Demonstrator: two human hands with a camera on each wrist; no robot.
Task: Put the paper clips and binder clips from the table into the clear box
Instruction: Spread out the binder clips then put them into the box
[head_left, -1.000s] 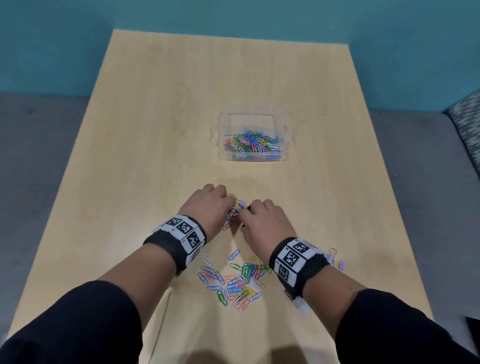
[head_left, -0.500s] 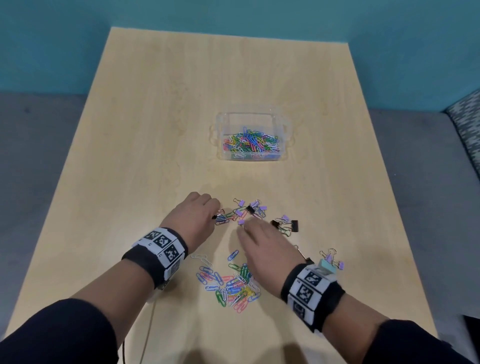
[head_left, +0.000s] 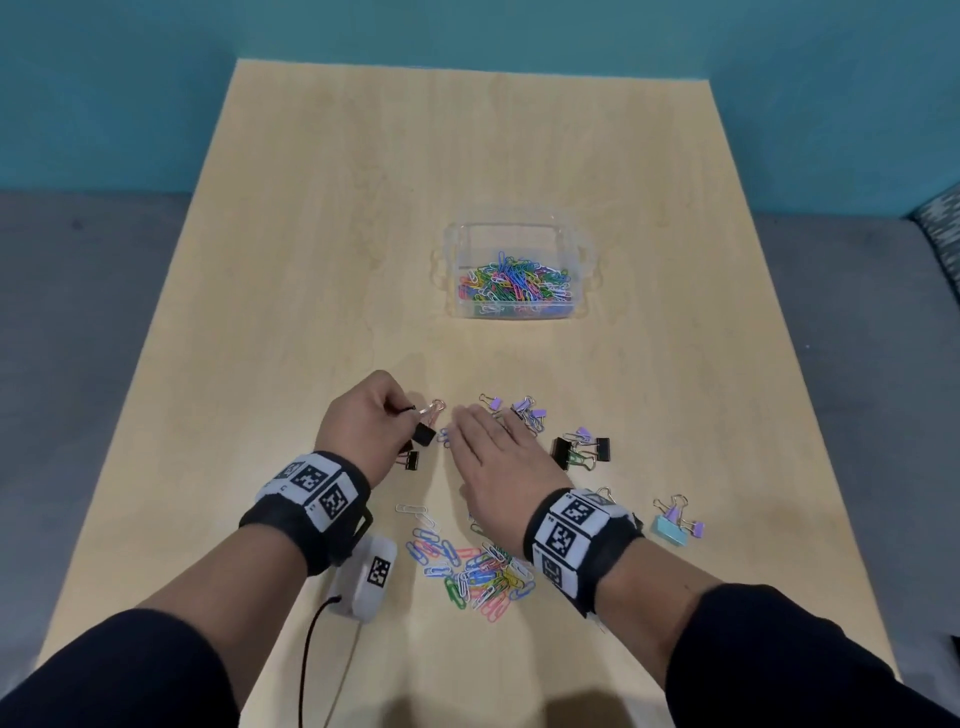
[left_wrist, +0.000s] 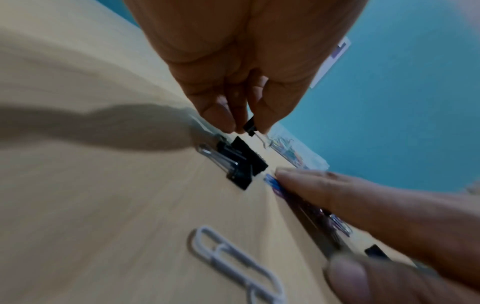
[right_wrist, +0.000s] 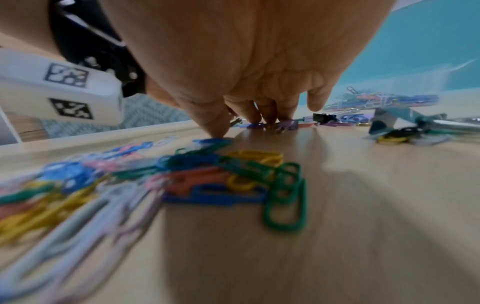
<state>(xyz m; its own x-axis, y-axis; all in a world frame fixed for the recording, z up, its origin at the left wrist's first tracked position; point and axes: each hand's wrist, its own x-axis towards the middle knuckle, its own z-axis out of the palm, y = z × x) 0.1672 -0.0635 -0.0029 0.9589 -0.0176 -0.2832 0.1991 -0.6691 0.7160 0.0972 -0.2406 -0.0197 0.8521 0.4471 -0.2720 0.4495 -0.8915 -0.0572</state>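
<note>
The clear box (head_left: 451, 244) stands mid-table with several coloured paper clips (head_left: 514, 286) inside. My left hand (head_left: 402, 415) pinches a small black binder clip (left_wrist: 249, 128) by its end, just above the table. Two more black binder clips (left_wrist: 240, 162) lie right under it. My right hand (head_left: 483, 447) lies flat with straight fingers, its fingertips (right_wrist: 283, 117) touching purple binder clips (head_left: 525, 410). A loose pile of paper clips (head_left: 478, 569) lies near my wrists. More black binder clips (head_left: 579, 451) and a light blue binder clip (head_left: 669, 530) lie to the right.
The white wrist camera unit (head_left: 371, 577) with its black cable hangs under my left wrist. White paper clips (head_left: 415, 512) lie beside it. The wooden table (head_left: 322, 208) runs far back to a teal wall; grey floor lies on both sides.
My hands, bunched together over the binder clips a second ago, have drawn apart. The left hand moved left and picked up a black binder clip. The right hand flattened out.
</note>
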